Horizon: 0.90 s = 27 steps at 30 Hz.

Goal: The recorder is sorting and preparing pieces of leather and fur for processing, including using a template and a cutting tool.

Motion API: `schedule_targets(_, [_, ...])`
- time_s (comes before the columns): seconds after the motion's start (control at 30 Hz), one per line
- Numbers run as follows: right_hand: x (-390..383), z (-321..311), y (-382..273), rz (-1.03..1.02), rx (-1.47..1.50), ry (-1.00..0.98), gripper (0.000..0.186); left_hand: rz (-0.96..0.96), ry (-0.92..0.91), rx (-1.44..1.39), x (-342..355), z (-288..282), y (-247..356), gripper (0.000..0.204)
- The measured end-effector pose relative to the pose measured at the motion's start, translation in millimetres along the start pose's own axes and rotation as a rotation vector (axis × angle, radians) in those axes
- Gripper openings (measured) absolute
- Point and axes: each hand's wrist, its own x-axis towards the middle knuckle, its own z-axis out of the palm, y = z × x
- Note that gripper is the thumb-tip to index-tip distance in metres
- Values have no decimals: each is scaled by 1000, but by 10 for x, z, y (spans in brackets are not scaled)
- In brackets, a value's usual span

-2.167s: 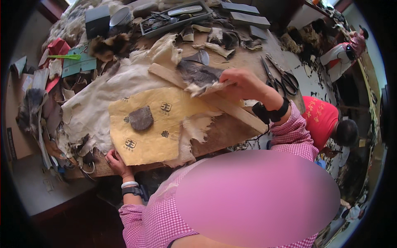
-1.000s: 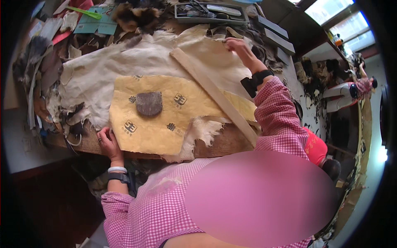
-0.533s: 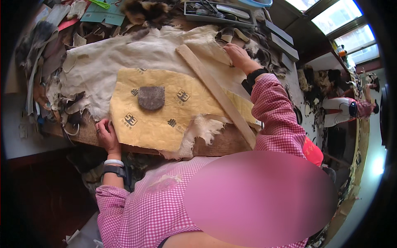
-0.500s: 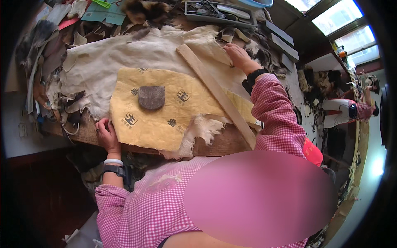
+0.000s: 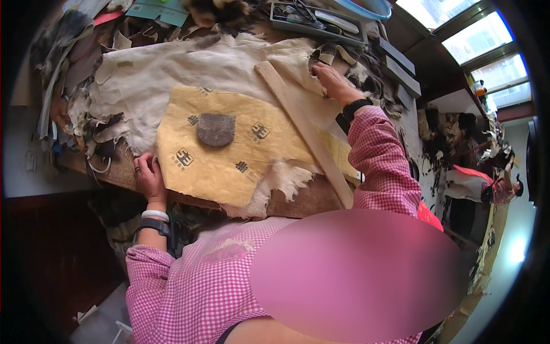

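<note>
A large pale animal hide (image 5: 229, 63) with ragged, furry edges lies spread on the wooden table, flesh side up. On top rests a yellow paper pattern (image 5: 223, 166) with dark printed marks, under a dark rounded stone block (image 5: 216, 130). A long flat wooden stick (image 5: 301, 126) slants across the hide and the pattern's right part. My left hand (image 5: 150, 175) has its fingers curled on the hide's near edge, beside the pattern's left border. My right hand (image 5: 337, 83) reaches to the far right and grips the hide's edge there; its fingertips are partly hidden.
A grey tray (image 5: 318, 26) of tools and a blue basin (image 5: 366, 8) stand at the back. Grey blocks (image 5: 399, 69) lie along the right side. Fur scraps (image 5: 63, 63) crowd the left. Another person (image 5: 487, 186) works at the far right.
The view has shifted slightly, so the table's things sit a little further right. Both hands keep nearly the same places on the hide. The far person has changed posture.
</note>
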Motion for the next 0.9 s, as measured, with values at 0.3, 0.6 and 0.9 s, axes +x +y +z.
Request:
schedule_targets(0.3, [114, -33, -54, 131, -194, -222, 14, 8, 31, 6, -22, 15, -55, 14])
schedule_targets(0.6, [-69, -429, 101, 278, -579, 215, 13, 4, 20, -16, -40, 72, -111, 15])
schedule_targets(0.9, [-831, -898, -1334, 332, -99, 89, 16, 42, 32, -62, -40, 60, -175, 16])
